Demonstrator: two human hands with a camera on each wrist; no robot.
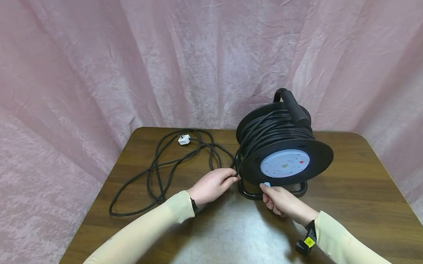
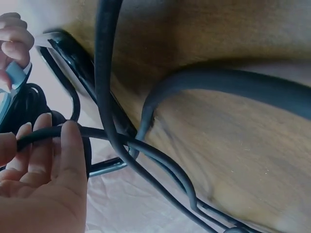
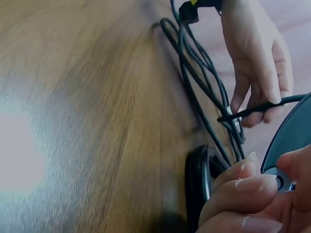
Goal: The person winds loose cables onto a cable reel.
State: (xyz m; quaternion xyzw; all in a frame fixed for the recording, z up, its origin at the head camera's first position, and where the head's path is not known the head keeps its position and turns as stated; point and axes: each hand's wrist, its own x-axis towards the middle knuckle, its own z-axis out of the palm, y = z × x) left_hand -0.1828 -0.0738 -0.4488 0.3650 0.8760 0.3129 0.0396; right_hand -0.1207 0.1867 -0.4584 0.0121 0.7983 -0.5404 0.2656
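Observation:
A black cable reel [image 1: 286, 159] stands on the table, wound with many turns of black cable [image 1: 267, 128] and fitted with a pale round socket panel [image 1: 285, 163]. At its left side my left hand [image 1: 214, 182] holds the cable between thumb and fingers; the left wrist view shows the held cable [image 2: 92, 132] crossing the fingers. My right hand [image 1: 282, 202] pinches a small light-blue knob [image 1: 266, 184] at the lower rim of the reel's front disc. In the right wrist view, thumb and curled fingers partly cover this knob [image 3: 279, 179].
Loose loops of cable [image 1: 154, 167] lie on the left of the wooden table [image 1: 356, 183], with a white plug [image 1: 184, 139] near the back edge. The reel's black tube frame [image 1: 247, 194] rests on the tabletop, its handle [image 1: 296, 109] above. A pink curtain [image 1: 207, 62] hangs behind.

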